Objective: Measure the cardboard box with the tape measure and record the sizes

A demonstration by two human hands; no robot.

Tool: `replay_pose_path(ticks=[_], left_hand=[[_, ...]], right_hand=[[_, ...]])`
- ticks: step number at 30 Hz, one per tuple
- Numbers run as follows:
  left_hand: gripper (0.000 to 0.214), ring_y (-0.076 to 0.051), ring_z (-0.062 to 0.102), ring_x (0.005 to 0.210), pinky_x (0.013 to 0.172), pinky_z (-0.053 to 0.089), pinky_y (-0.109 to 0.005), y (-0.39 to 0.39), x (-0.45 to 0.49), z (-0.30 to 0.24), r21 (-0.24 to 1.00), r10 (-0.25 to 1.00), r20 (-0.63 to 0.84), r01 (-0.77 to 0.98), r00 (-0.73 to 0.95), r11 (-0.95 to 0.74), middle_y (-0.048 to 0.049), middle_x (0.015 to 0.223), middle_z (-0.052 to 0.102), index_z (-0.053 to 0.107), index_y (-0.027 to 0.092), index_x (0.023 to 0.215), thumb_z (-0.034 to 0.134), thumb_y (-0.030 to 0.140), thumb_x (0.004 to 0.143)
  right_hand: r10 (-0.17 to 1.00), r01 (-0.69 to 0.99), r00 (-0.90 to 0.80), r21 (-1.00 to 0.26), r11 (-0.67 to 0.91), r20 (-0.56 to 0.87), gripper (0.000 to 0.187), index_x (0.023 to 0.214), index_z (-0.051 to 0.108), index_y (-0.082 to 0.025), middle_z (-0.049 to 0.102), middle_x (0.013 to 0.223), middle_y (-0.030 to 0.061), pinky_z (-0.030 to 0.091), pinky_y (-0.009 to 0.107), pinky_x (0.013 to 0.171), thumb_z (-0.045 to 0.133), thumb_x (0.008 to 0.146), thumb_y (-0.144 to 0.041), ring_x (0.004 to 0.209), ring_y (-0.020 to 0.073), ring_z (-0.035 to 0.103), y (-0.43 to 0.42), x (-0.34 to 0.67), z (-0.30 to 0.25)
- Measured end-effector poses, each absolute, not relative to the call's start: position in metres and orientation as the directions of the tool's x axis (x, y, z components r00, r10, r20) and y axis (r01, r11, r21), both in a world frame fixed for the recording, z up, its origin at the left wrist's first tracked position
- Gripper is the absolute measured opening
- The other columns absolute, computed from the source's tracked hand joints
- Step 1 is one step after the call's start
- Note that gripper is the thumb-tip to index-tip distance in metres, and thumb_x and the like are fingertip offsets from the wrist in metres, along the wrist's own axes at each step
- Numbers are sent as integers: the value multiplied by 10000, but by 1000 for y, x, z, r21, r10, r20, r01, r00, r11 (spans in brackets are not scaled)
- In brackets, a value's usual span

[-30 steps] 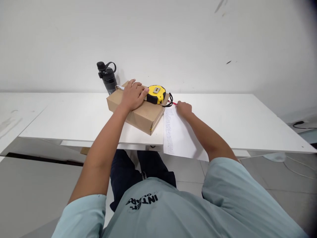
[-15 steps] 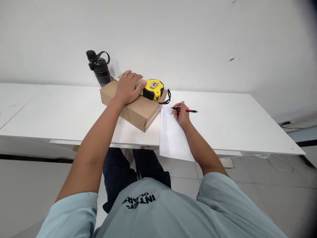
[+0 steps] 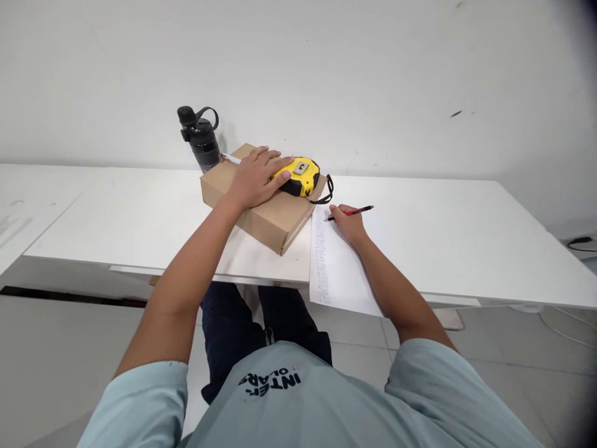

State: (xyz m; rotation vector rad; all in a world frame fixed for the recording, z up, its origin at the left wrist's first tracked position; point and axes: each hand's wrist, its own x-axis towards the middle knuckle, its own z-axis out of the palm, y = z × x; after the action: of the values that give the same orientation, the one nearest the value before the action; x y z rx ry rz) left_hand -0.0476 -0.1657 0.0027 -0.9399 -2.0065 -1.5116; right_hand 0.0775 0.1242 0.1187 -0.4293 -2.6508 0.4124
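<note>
My left hand (image 3: pixel 259 177) lies with fingers spread on a brown cardboard box (image 3: pixel 273 218). Its thumb and index finger reach the left side of a yellow and black tape measure (image 3: pixel 302 174), which rests on the box with its black wrist strap hanging over the right edge. In my right hand (image 3: pixel 351 225) is a red and black pen (image 3: pixel 358 211), tip pointing left and down at a white sheet of paper (image 3: pixel 347 277). Rows of small handwriting run down the sheet's left side. The right forearm covers part of its right edge.
A black water bottle (image 3: pixel 200 140) stands behind the box, near the wall (image 3: pixel 373 81). A white strip (image 3: pixel 232 158) sticks out past my left fingers. The sheet overhangs the front edge of the white table (image 3: pixel 448 242). At far right lies a black cable (image 3: pixel 581 242).
The pen tip and my right hand have shifted down the sheet a little, and the pen tilts more. My left fingers sit further onto the tape measure. The whole view has shifted slightly.
</note>
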Motion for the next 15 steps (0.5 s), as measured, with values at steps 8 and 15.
replay_pose_path(ticks=[8,15], left_hand=[[690,-309,607,1247,1122,374,-483,-167,-44,7,650,297,673,733,-677,199,-96,1295,728,501,319,1618,158,613,1097],[694,-301,626,1239,1091,382,-464,-167,-45,5,644,280,685,739,-673,201,-85,1303,745,502,329,1617,152,624,1094]], right_hand=[[347,234,-873,-332,914,342,401,596,555,-214,503,594,-17,403,317,667,664,826,-525,644,141,432,125,77,122],[350,226,-865,-344,911,358,370,631,604,-217,447,575,-29,402,323,648,643,828,-527,628,146,411,125,76,120]])
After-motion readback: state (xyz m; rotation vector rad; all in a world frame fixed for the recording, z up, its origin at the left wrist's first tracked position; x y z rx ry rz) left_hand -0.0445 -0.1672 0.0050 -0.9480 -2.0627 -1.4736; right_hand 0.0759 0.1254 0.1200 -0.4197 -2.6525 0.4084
